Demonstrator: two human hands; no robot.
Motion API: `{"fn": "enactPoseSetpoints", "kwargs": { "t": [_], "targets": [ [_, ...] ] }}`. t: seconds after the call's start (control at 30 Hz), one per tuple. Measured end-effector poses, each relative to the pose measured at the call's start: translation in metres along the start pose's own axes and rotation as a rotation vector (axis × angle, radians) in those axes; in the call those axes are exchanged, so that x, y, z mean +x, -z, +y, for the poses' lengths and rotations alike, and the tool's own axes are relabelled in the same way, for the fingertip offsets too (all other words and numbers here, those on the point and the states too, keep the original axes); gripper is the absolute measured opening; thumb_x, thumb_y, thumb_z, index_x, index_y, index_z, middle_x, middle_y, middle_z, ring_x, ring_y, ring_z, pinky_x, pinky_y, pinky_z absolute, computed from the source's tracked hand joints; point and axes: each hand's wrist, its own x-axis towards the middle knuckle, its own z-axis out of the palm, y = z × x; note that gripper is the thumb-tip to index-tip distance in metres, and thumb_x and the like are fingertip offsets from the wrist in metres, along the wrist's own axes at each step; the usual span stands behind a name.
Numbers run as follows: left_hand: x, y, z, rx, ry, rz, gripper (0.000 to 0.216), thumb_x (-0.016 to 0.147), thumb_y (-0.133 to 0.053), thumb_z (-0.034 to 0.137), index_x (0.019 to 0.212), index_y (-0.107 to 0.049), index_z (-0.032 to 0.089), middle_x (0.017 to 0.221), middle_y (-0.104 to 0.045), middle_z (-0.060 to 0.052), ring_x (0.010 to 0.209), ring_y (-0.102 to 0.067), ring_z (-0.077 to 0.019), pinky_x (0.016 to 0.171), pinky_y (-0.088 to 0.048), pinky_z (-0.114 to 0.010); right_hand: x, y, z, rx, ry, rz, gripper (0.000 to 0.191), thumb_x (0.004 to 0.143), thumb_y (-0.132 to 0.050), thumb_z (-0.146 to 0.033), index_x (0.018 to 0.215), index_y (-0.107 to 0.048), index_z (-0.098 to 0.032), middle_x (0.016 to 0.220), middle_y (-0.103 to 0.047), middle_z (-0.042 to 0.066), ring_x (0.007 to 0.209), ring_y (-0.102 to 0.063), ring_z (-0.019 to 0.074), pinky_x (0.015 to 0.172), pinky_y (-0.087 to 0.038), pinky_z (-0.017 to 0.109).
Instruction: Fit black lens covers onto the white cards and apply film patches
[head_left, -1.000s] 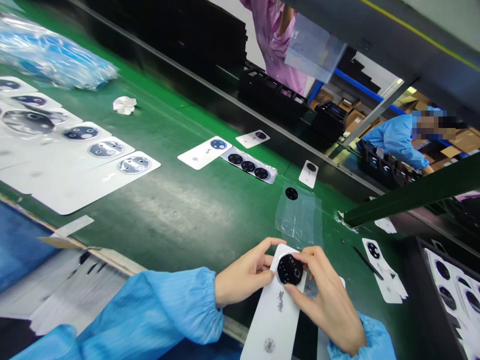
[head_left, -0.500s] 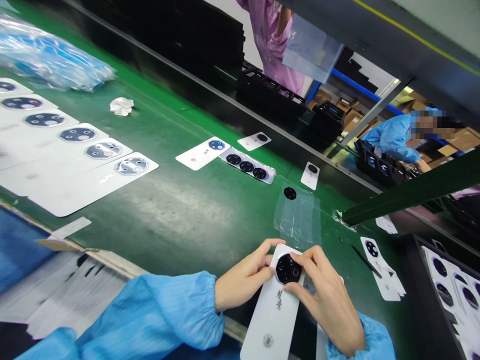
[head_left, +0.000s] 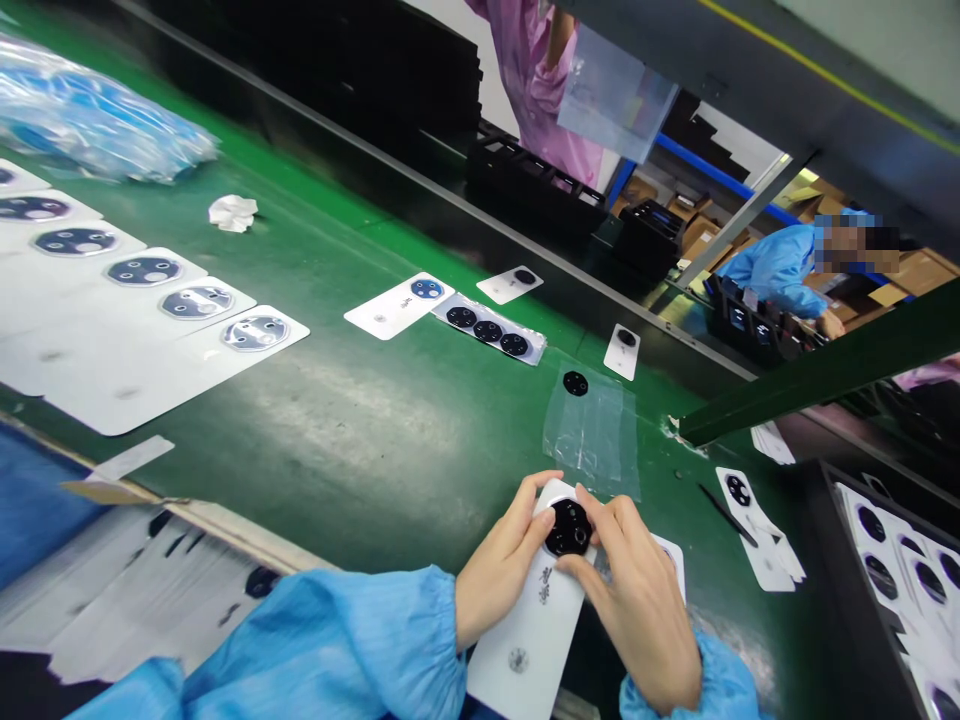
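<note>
1. While the clear plastic sheet lies flat just beyond the grip, a small black round disc rests on its far part.
2. Farther off, ahead and to the left of the grip, a clear strip carrying three black discs touches a white rectangular card with a bluish round insert.
3. Well to the left of the grip, large white cards with shiny round inserts overlap in a fan; a crumpled white paper lies beyond them.
4. To the right of the grip, a thin black stick-shaped tool lies across white cards, with a black-walled box farther out.
5. Close beside the grip, the right hand hides much of another white panel.
6. The left hand holds the long white rounded-corner panel by its upper left side, thumb reaching the edge of the glossy black round camera cover.
7. The right hand's thumb and fingers stand moderately apart, spanning that cover and touching its rim; how firmly they press, I cannot tell.
8. The cover sits at the panel's upper end, between both hands.
</note>
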Motion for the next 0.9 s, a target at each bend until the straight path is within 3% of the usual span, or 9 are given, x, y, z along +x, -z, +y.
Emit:
{"fn": "enactPoseSetpoints", "kwargs": {
  "t": [0.23,0.4,0.6,0.9],
  "targets": [
    [0.001,-0.001,-0.003,-0.129,0.032,0.054,0.043,0.089,-0.040,0.046,0.125,-0.034,0.025,0.093,-0.059,0.000,0.078,-0.056,-0.0178,0.073,-0.041,-0.029,-0.015,-0.012,-0.005,0.123,-0.046,0.183,0.039,0.089,-0.051,-0.029,0.127,-0.045,-0.019,0.096,-0.061,0.008,0.083,-0.058,0.0198,0.068,-0.050,0.032],
    [-0.002,-0.004,0.000,-0.168,0.055,0.069,0.041,0.090,-0.040,0.044,0.125,-0.034,0.025,0.090,-0.058,0.000,0.071,-0.054,-0.0152,0.068,-0.040,-0.027,-0.022,-0.016,-0.005,0.174,-0.042,0.296,0.039,0.088,-0.052,-0.021,0.126,-0.047,-0.019,0.102,-0.065,0.009,0.084,-0.060,0.0194,0.064,-0.050,0.030],
    [-0.001,-0.004,0.001,-0.137,0.022,0.068,0.040,0.091,-0.038,0.044,0.125,-0.032,0.024,0.092,-0.058,-0.001,0.066,-0.053,-0.0144,0.065,-0.041,-0.027,-0.029,-0.020,-0.007,0.219,-0.047,0.312,0.044,0.087,-0.050,-0.011,0.129,-0.046,-0.021,0.109,-0.064,0.010,0.094,-0.060,0.0204,0.071,-0.050,0.032],
    [-0.002,-0.005,0.004,-0.089,-0.030,0.085,0.038,0.092,-0.037,0.043,0.123,-0.031,0.022,0.087,-0.061,-0.001,0.065,-0.055,-0.0141,0.063,-0.042,-0.026,-0.034,-0.025,-0.009,0.168,-0.073,0.290,0.050,0.087,-0.048,-0.013,0.136,-0.039,-0.022,0.122,-0.060,0.008,0.109,-0.052,0.0236,0.085,-0.046,0.039]
  ]
}}
